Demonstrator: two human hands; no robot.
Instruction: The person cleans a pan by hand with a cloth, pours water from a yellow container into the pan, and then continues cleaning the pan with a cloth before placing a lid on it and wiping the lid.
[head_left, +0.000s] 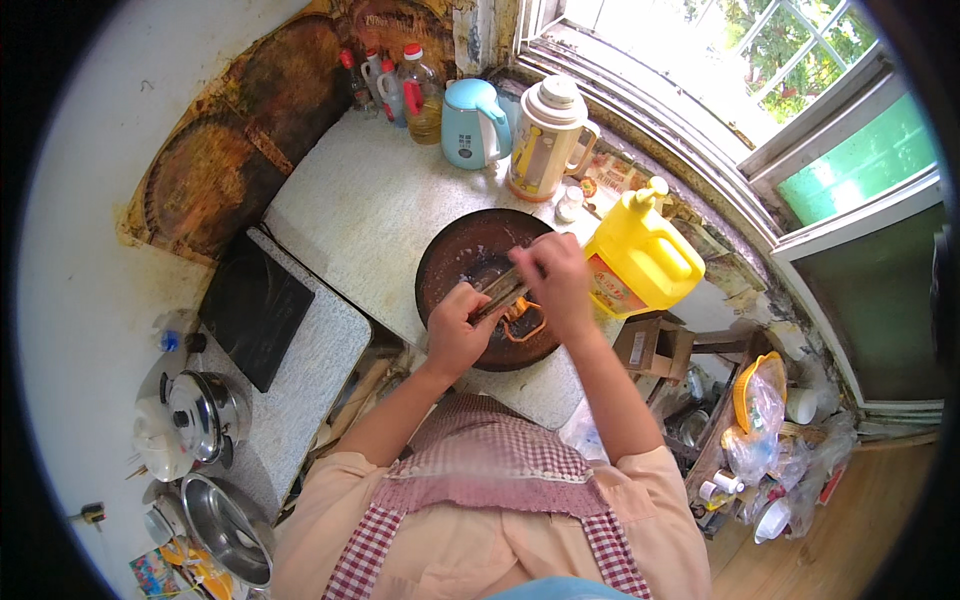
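Observation:
A large round dark pan (450, 262), wet inside, sits on the speckled countertop before me. Over it my left hand (459, 324) grips the near end of a brownish flat, narrow object (501, 291), whose exact kind I cannot tell. My right hand (553, 268), slightly blurred, is at the object's other end, fingers curled; whether it grips the object is unclear. Just beneath the hands, within the pan's outline, shows an orange looped handle or wire (525, 330). What it belongs to is partly hidden.
A yellow plastic jug (645, 255) stands right of the pan. Behind are a small white-capped jar (570, 204), a thermos flask (547, 142), a blue electric kettle (471, 127) and an oil bottle (422, 105). At left lie a black induction plate (255, 311), a lidded steel pot (199, 412) and a steel basin (225, 525).

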